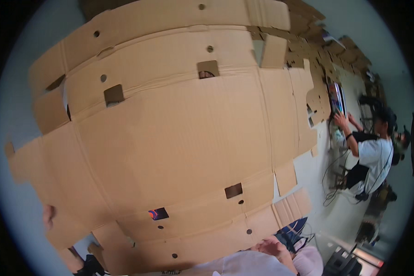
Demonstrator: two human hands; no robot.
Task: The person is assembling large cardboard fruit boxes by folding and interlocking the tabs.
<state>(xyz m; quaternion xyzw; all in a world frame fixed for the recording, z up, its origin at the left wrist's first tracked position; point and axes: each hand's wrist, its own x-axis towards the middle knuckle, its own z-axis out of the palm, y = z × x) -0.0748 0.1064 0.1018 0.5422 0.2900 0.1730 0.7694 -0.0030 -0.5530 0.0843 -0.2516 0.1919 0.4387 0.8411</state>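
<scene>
1. A flat, unfolded cardboard sheet filled most of the view, held up in front of the camera, with its creases, flaps, small round holes and square cut-outs facing the person.
2. The left hand was at the sheet's lower left edge; only a fingertip or thumb showed past the cardboard, pressed against that edge, so it appeared to grip the sheet, though the rest of the hand was hidden.
3. The right hand was at the sheet's lower right, just under the bottom flaps, knuckles up and fingers curled toward the cardboard's edge; whether it clasped the sheet or only touched it could not be told.
4. A pale sleeve ran from the lower edge of the view up to the right hand.
5. Through one lower cut-out a bit of something dark with orange showed; what it was could not be told.
6. Behind the sheet's upper right, a stack of more flat cardboard stood against the wall.
7. Well apart on the right, another person in a white shirt reached both arms up to a colourful panel beside that stack.
8. Cables hung and trailed near that person.
</scene>
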